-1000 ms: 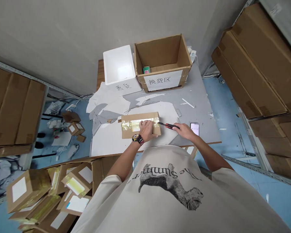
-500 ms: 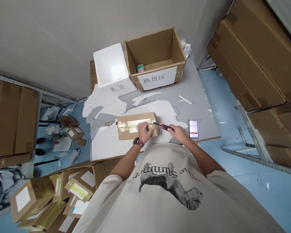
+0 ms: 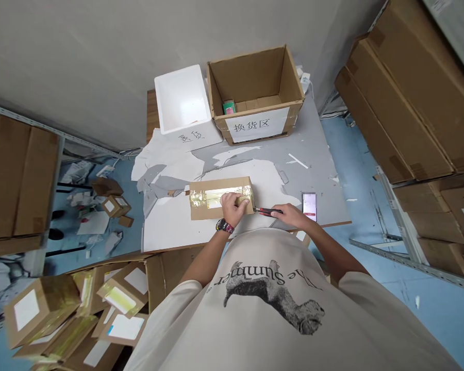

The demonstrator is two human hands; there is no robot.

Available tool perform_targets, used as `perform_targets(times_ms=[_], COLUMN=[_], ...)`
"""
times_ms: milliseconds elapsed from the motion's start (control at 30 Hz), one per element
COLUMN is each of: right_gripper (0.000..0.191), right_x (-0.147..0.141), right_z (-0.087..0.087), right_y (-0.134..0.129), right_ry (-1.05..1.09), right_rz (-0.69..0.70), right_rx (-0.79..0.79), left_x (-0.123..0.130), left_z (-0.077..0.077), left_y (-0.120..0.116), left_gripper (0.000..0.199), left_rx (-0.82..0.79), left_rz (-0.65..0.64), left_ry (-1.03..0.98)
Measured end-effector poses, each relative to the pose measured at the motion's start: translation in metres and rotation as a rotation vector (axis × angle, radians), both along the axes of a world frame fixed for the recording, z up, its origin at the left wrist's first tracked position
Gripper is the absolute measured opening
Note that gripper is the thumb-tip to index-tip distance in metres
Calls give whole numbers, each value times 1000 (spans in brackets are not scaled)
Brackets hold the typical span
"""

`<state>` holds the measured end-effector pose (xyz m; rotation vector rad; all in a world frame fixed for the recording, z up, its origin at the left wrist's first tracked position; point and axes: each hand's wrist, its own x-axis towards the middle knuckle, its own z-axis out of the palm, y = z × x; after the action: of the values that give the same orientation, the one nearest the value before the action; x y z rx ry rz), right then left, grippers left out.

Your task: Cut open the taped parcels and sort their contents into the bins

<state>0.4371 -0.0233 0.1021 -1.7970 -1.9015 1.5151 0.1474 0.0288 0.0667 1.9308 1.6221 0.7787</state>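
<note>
While the left hand (image 3: 231,207) curls over one taped cardboard parcel (image 3: 204,206) on the desk (image 3: 317,170), its grip rests on the glossy tape, though whether it clasps anything cannot be told. The right hand (image 3: 293,215) closes firmly around one red-and-black utility knife (image 3: 268,210), whose blade end sits just beside the parcel's right edge. One phone (image 3: 310,207) lies near that hand, while one open cardboard box (image 3: 247,77) and one white foam box (image 3: 180,98) stand at the desk's far edge.
</note>
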Motion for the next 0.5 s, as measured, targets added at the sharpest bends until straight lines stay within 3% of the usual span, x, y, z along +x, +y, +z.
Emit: perform_targets(times_ms=[133, 300, 400, 500], right_gripper=[39, 58, 65, 64], right_x=[16, 21, -2, -48], right_z=[-10, -18, -12, 1], right_y=[-17, -25, -17, -2], right_ry=[116, 115, 104, 107], right_rz=[-92, -431, -542, -453], right_rx=[-55, 43, 141, 302], left_x=[4, 6, 4, -1], left_z=[-5, -2, 9, 22], left_y=[3, 2, -3, -7], left_gripper=[12, 14, 18, 22], left_rx=[44, 90, 105, 64], left_rz=[-4, -13, 26, 39], left_ry=[-40, -114, -171, -278])
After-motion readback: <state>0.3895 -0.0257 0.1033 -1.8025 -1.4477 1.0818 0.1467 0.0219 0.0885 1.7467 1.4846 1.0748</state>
